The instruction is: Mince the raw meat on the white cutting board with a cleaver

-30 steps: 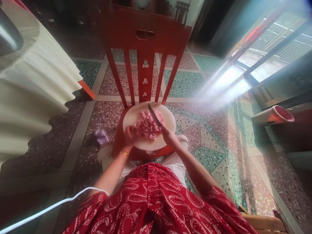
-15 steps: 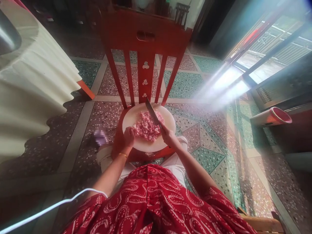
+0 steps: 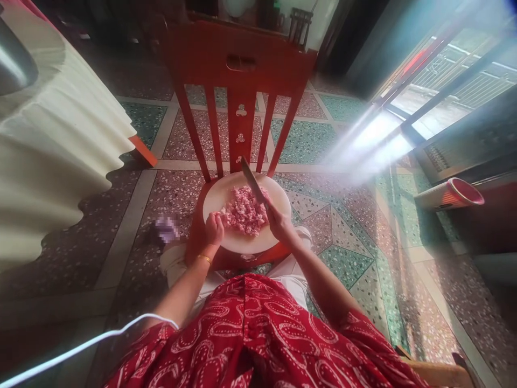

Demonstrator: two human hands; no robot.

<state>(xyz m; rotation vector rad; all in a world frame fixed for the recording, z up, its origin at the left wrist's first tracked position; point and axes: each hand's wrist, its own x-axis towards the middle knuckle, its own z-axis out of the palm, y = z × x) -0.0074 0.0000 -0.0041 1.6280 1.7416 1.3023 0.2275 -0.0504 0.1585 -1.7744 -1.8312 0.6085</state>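
A round white cutting board (image 3: 220,196) lies on the seat of a red wooden chair (image 3: 238,70). A heap of chopped pink meat (image 3: 244,210) sits in its middle. My right hand (image 3: 278,222) grips a knife (image 3: 252,182) by the handle, with the blade raised over the heap and pointing away from me. My left hand (image 3: 214,229) rests with curled fingers at the heap's left edge, near the board's front rim. A gold bangle is on that wrist.
A table with a cream pleated cloth (image 3: 56,145) stands at the left. A red and white cylinder (image 3: 450,195) lies on a ledge at the right, by a bright window. The floor is patterned terrazzo tile. A white cable (image 3: 81,347) crosses the lower left.
The knife blade has lifted from the meat heap and swung slightly left. My left hand has shifted a little along the heap's edge.
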